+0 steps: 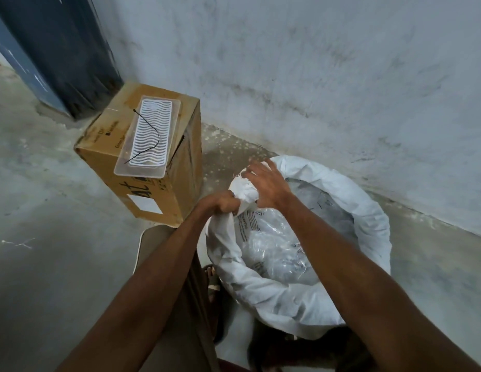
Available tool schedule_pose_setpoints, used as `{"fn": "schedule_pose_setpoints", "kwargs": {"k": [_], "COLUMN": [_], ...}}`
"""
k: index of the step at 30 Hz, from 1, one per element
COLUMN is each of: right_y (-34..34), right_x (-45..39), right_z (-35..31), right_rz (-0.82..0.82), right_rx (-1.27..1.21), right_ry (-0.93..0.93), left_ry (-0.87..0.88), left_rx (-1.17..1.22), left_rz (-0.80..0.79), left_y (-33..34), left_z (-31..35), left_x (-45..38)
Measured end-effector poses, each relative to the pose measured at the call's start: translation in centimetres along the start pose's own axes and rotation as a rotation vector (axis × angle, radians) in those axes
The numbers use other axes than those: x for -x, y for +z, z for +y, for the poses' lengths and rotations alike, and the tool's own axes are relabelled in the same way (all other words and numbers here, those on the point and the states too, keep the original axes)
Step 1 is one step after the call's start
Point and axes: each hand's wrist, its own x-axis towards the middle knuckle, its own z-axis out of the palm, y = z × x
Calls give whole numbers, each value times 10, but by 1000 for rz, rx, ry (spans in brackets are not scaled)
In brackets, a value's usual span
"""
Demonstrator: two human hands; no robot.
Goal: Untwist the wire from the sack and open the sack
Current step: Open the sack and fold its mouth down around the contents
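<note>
A white woven sack (368, 210) stands on the floor by the wall, its rim rolled down and its mouth wide, with clear plastic bags (274, 245) inside. A bunched part of the sack's rim sticks up at the near left. My left hand (223, 204) grips that bunch from below. My right hand (263, 183) holds its top, fingers curled over it. A black wire (153, 135) lies loose and bent on a plastic tray (148, 138), away from the sack.
The tray sits on a cardboard box (142, 183) left of the sack. A stained wall (314, 76) runs behind. A dark door frame (59, 49) stands far left. Bare concrete floor (46, 210) spreads left. My foot (211, 277) is by the sack.
</note>
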Motion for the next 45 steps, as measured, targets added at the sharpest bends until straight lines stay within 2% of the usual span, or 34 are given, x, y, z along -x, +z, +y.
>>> {"fn": "schedule_pose_setpoints", "kwargs": {"k": [2, 3, 6, 8, 9, 12, 15, 16, 18, 20, 21, 24, 25, 27, 29, 32, 34, 36, 38, 39, 42, 45], "right_y": [2, -3, -20, -31, -34, -29, -13, -11, -12, -4, 1, 11, 8, -1, -8, -8, -3, 4, 6, 6, 16, 17], "right_x": [-7, -12, -38, -51, -56, -66, -65, -61, -50, -42, -39, -33, -33, -37, -41, -39, -28, -10, 10, 19, 39, 54], "right_z": [2, 0, -4, -2, 2, 17, 42, 50, 61, 70, 72, 75, 74, 72, 74, 89, 100, 107, 110, 111, 119, 131], "right_rz": [-36, -54, -126, -263, -337, -483, -426, -390, -331, -278, -250, -219, -227, -254, -352, -486, -442, -333, -362, -392, -409, -340], "right_rx": [23, 15, -52, -91, -140, -275, -443, -404, -151, 4, -29, -297, -366, -450, -443, -526, -538, -237, 32, 52, -151, -549], "right_ry": [33, 57, 126, 140, 149, 152, 119, 91, 80, 147, 196, 306, 326, 360, 375, 340, 326, 363, 451, 506, 616, 711], "left_ry": [0, 6, 45, 38, 53, 134, 136, 112, 63, 61, 103, 273, 317, 301, 230, 216, 201, 167, 103, 83, 63, 41], "left_rx": [-46, -76, -315, -371, -321, -103, -22, -4, 0, -47, -91, -486, -564, -593, -567, -565, -507, -391, -298, -278, -283, -309], "left_rz": [-24, 22, 428, 567, 579, 481, 397, 359, 259, 184, 202, 492, 565, 614, 586, 518, 482, 450, 389, 323, 69, -82], "left_y": [-2, 0, 16, 20, 18, 0, -18, -23, -31, -31, -29, -6, 3, 14, 17, 12, 6, -2, -9, -11, -17, -24], "left_z": [4, 7, 13, 17, 19, 20, 13, 10, 7, 10, 15, 39, 47, 57, 61, 64, 64, 64, 67, 69, 72, 71], "left_x": [-6, -7, -8, -15, -19, -26, -38, -45, -55, -63, -66, -66, -66, -75, -84, -92, -95, -95, -94, -95, -108, -127]}}
